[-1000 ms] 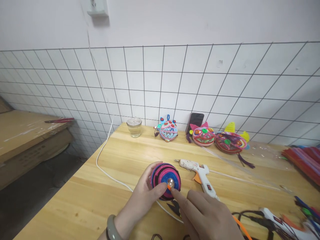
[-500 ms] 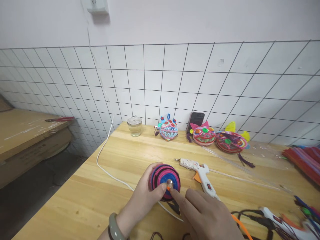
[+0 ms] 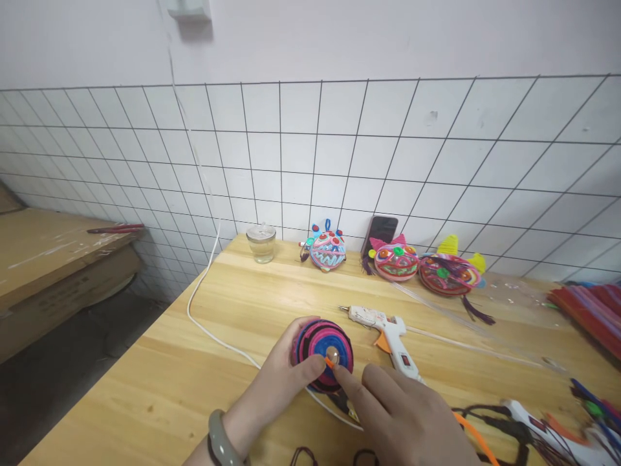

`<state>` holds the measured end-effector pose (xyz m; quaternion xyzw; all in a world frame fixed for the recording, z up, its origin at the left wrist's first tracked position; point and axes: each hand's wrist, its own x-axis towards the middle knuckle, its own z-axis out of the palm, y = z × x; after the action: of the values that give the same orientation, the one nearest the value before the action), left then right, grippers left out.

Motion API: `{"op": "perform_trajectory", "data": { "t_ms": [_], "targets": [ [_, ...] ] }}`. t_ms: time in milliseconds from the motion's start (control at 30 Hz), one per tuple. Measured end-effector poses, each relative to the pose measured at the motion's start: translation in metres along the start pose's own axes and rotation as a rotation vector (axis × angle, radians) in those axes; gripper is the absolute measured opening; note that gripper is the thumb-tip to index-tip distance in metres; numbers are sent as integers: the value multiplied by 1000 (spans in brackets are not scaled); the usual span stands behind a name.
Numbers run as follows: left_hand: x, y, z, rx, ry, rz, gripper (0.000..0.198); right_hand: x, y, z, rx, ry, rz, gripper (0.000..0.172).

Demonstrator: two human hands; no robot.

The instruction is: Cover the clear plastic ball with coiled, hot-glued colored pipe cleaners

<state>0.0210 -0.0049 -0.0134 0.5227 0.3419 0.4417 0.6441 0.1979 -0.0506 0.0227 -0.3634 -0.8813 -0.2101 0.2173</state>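
A round piece coiled in blue, pink and black pipe cleaner (image 3: 306, 340) is gripped at its left side by my left hand (image 3: 284, 382), fingers behind and thumb on its face. A shiny, clear dome (image 3: 332, 353) sits at the middle of the coil. Beside the dome shows the tip of an orange pipe cleaner (image 3: 468, 427), pressed there by my left thumb and my right index finger. The rest of the orange strand trails out past my right hand (image 3: 398, 414), whose fingers are closed on it; its middle is hidden.
A white glue gun (image 3: 388, 330) lies right of my hands, another (image 3: 548, 430) at the lower right among cables. Decorated round figures (image 3: 327, 249), a phone (image 3: 383, 228) and a lidded glass (image 3: 262, 244) stand near the tiled wall. A white cord (image 3: 213, 338) crosses the table.
The coiled piece has shifted slightly right and turned a little in my left hand. Both hands keep their hold, with the orange tip still beside the dome.
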Motion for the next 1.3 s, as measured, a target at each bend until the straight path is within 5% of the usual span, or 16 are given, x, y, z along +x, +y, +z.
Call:
{"op": "perform_trajectory", "data": {
  "t_ms": [567, 867, 1167, 1300],
  "targets": [
    [1, 3, 4, -81, 27, -87, 39, -11, -6, 16, 102, 22, 73, 45],
    [1, -6, -3, -150, -67, -40, 62, -12, -4, 13, 62, 27, 55, 44],
    [0, 4, 4, -86, 13, -142, 39, -12, -8, 15, 70, 12, 64, 44],
    [0, 3, 3, -72, 0, -137, 39, -12, -3, 8, 176, -81, 86, 31]
  ]
}}
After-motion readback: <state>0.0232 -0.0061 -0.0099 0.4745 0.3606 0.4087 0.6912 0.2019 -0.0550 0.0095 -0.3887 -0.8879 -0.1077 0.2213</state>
